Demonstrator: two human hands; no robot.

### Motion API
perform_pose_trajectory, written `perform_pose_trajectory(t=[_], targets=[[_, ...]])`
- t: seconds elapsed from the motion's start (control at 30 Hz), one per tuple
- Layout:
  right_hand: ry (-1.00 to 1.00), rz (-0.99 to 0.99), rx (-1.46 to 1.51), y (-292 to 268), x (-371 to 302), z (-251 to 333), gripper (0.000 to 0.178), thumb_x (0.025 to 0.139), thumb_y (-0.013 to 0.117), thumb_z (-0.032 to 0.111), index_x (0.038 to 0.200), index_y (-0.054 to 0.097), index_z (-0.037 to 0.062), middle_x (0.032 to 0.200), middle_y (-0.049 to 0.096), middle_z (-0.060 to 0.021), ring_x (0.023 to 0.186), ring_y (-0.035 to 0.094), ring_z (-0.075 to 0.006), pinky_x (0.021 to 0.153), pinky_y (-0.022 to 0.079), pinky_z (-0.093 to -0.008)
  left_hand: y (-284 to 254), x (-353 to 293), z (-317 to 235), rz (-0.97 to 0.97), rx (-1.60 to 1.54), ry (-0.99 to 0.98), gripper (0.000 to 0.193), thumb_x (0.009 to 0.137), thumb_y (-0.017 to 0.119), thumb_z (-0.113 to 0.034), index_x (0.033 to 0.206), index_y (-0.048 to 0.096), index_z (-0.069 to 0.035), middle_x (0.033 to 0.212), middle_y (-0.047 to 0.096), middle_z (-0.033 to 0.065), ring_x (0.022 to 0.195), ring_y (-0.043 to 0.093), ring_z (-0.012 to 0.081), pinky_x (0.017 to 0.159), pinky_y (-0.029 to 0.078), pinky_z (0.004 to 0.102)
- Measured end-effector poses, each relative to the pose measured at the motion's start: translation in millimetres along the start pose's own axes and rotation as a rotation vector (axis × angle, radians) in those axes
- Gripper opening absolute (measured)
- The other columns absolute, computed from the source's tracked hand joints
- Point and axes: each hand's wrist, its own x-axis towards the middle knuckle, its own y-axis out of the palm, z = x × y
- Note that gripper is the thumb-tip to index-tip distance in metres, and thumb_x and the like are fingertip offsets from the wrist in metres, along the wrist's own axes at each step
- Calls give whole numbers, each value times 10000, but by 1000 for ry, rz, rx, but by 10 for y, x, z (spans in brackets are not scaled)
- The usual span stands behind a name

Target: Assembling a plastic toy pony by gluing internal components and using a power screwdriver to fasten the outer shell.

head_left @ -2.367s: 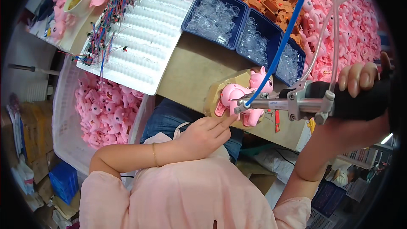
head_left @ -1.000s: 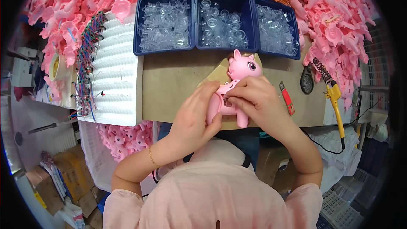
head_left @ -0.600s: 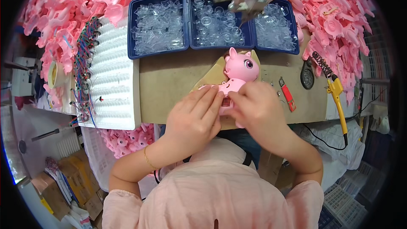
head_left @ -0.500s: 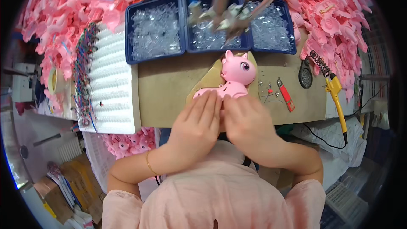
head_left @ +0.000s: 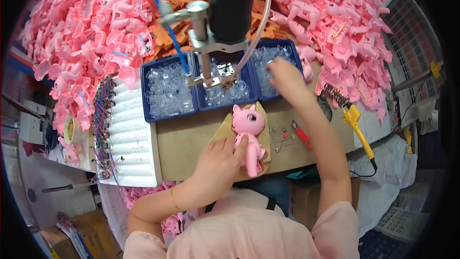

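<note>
A pink toy animal (head_left: 249,123) with large eyes lies on a tan, angular fixture board (head_left: 222,129) on the workbench. My left hand (head_left: 215,162) holds its body, the thumb across it and the fingers along its left side. At the right-hand blue bin (head_left: 274,97), my right hand (head_left: 290,80) reaches over the small clear plastic pieces (head_left: 261,67) with its fingers curled together. Whatever sits between those fingertips is too small to make out.
An overhead metal tool (head_left: 225,69) hangs above the middle bin. Right of the toy lie small metal parts, a red-handled cutter (head_left: 302,135) and a yellow soldering iron (head_left: 357,124). White ribbed foam (head_left: 134,139) with wires stands left. Pink shells (head_left: 96,33) pile up behind.
My right hand has left the toy and moved up to the right-hand bin. My left hand stays on the toy, which now lies turned more lengthwise. The head view has shifted.
</note>
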Motion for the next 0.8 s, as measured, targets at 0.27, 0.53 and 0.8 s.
perform_pose_trajectory(t=[0.27, 0.53, 0.8], targets=[[-76, -170, 135, -1, 23, -119, 80, 748, 659, 75, 812, 634, 34, 806, 571, -121, 791, 588, -288, 686, 460, -372, -186, -235, 429, 57, -1552, -490, 594, 771, 643, -118, 1288, 378, 2, 1034, 625, 164, 893, 639, 274, 727, 517, 359], [613, -36, 1326, -868, -685, 1008, 72, 797, 595, -13, 858, 571, -43, 669, 584, -61, 602, 565, -128, 595, 465, -246, 313, -571, 313, -26, -2269, -736, 797, 771, 702, -440, 1380, 306, -112, 1328, 439, 100, 1173, 495, 249, 1008, 422, 428], [361, 100, 1362, -461, -1250, 1721, 123, 740, 661, -30, 820, 572, -2, 962, 481, -71, 877, 484, -156, 783, 395, -247, 408, -646, 46, -243, -1977, -808, 655, 739, 713, -69, 1301, 377, -52, 1236, 498, 73, 1125, 516, 190, 956, 447, 338]])
